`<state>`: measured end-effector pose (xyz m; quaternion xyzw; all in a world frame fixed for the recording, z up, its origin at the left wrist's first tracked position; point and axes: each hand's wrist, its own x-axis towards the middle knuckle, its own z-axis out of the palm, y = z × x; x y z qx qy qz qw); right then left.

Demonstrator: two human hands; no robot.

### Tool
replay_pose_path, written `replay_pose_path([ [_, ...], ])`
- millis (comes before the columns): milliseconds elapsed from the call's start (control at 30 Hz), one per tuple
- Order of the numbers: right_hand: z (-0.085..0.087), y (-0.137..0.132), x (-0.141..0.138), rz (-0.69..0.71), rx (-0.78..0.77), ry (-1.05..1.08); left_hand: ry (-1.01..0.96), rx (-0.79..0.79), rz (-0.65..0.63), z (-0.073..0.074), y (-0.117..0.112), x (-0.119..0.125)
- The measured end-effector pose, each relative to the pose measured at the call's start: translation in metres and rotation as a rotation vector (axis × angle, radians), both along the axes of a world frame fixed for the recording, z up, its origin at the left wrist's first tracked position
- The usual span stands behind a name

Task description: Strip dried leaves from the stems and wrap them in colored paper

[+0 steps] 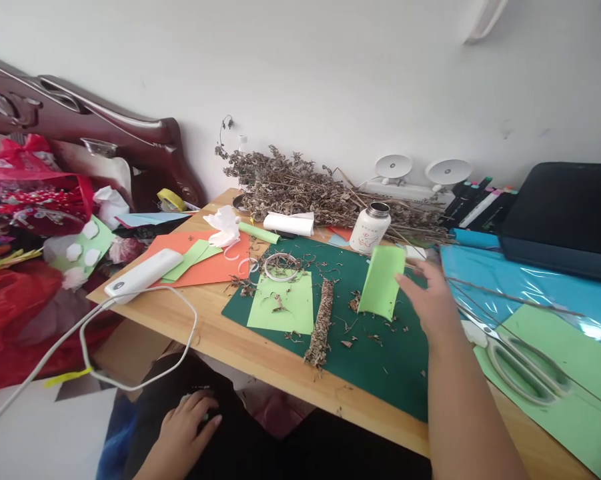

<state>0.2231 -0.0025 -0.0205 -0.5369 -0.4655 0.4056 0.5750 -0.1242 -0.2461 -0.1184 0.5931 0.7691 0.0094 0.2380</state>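
- Two hands on my feed: left hand point(187, 427), lower left, relaxed, part-open on black clothing point(250, 430).
- Right hand point(427, 291), right of centre, half-open at green paper point(380, 283); I can't tell whether it grips.
- Paper curved, upright.

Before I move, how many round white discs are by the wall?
2: the left disc, behind the dried plants, and the right disc, near the marker pens.
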Motion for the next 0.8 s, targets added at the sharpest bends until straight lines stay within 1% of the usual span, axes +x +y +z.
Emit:
replay_pose_path([
  [100, -0.001, 0.006, 0.003, 0.046, 0.017, 0.216, 0.077, -0.046, -0.024, -0.001, 0.005, -0.002],
  [133, -0.001, 0.007, 0.003, 0.038, 0.008, 0.257, 0.094, -0.057, -0.039, 0.0, 0.006, -0.001],
  [233, -0.003, 0.007, 0.003, -0.064, 0.03, 0.276, 0.087, -0.051, -0.084, 0.001, 0.009, 0.002],
  [267, -0.003, 0.005, 0.003, -0.059, 0.053, 0.314, 0.077, -0.038, -0.093, 0.001, 0.011, 0.004],
  [367, 0.0, 0.0, 0.001, 0.02, 0.139, 0.584, 0.049, -0.019, -0.125, 0.0, 0.02, 0.008],
  [433, 0.001, -0.002, 0.001, 0.068, 0.155, 0.705, 0.029, -0.041, -0.162, -0.002, 0.03, 0.011],
  [533, 0.001, -0.002, -0.002, 0.053, 0.12, 0.741, -0.014, -0.075, -0.218, -0.009, 0.049, 0.014],
  [633, -0.003, 0.001, -0.005, 0.008, -0.022, 0.691, -0.096, -0.131, -0.26, -0.02, 0.066, 0.014],
  [700, -0.004, 0.004, -0.007, -0.003, -0.101, 0.613, -0.166, -0.175, -0.268, -0.027, 0.073, 0.014],
  [733, -0.005, 0.005, -0.007, -0.008, -0.114, 0.594, -0.194, -0.187, -0.262, -0.029, 0.075, 0.014],
  [800, -0.004, 0.006, -0.005, -0.016, -0.104, 0.653, -0.234, -0.188, -0.242, -0.032, 0.076, 0.013],
])
